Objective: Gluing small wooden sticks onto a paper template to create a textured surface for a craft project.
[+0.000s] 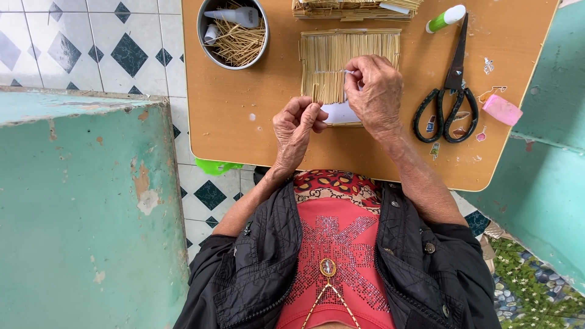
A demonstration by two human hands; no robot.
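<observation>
Most of the flat mat of thin pale straw sticks (348, 58) lies glued on our bench (244, 122); our right hand (373, 91) pinches a stick at its unfinished edge, left hand (297, 125) pinched shut, contents unclear.

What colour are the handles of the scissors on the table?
Black. The scissors lie right of the hands on the orange-brown table, clearest in the head view.

small colourful stickers (485, 66) on table's right side, near scissors (452, 91)
</observation>
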